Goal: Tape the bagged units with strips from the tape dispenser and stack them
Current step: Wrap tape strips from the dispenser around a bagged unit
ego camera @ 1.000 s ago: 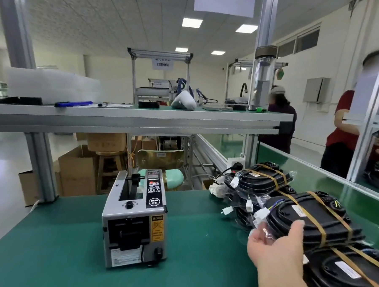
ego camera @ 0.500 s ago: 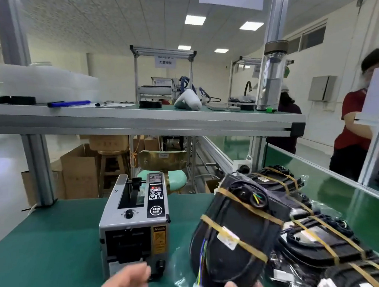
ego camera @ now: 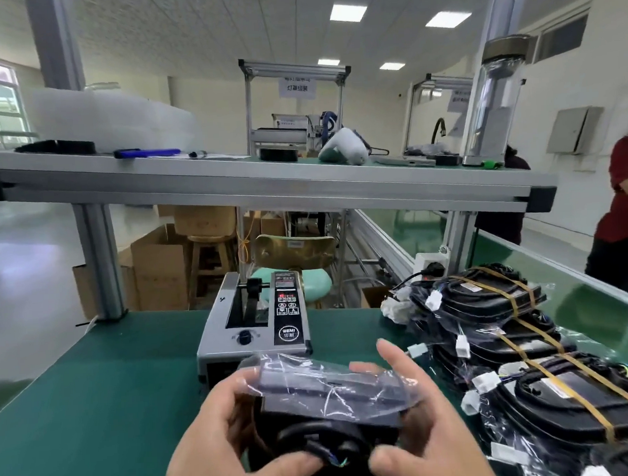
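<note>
A black unit in a clear plastic bag (ego camera: 324, 401) is held low in front of me with both hands. My left hand (ego camera: 224, 435) grips its left side, fingers curled over the top and thumb under the front. On its right side, my right hand (ego camera: 416, 418) holds it with thumb in front and fingers over the bag. Right behind the bagged unit stands the grey tape dispenser (ego camera: 255, 324), its front partly hidden by it. To the right lies a pile of bagged black units bound with tan tape strips (ego camera: 522, 354).
The green bench mat (ego camera: 96, 413) spreads to the left. An aluminium shelf (ego camera: 266, 189) crosses overhead on posts. A green conveyor (ego camera: 600, 317) runs along the right, where a person in a red shirt (ego camera: 627, 214) stands. Cardboard boxes and a stool sit behind the bench.
The bagged unit was lifted from the right pile, turned and brought down to the centre in front of the dispenser. My left hand came up and took hold of it.
</note>
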The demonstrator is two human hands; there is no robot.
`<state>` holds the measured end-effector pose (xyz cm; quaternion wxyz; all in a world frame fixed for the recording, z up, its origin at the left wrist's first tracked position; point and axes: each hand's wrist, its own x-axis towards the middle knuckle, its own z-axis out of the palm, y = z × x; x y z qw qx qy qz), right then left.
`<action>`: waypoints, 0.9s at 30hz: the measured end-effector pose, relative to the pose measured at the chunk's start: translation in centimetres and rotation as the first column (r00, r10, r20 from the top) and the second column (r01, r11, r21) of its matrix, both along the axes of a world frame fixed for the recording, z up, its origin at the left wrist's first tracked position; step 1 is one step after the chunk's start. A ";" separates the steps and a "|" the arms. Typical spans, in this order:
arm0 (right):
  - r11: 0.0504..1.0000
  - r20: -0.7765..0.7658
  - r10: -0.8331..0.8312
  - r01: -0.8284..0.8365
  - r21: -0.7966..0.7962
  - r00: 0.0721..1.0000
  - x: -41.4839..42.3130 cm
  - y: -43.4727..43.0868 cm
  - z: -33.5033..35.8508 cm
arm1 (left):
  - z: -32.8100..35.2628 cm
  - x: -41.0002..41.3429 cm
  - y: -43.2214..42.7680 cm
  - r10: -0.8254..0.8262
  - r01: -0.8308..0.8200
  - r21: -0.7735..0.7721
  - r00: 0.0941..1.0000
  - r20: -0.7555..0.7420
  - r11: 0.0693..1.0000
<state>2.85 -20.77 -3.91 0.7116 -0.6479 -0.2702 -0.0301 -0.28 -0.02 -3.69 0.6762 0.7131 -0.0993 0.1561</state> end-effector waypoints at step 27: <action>0.951 -0.025 -0.229 0.229 0.206 0.973 -1.5 4.1 0.7 | 4.0 2.0 0.6 0.207 -0.139 0.319 0.960 -0.187 0.937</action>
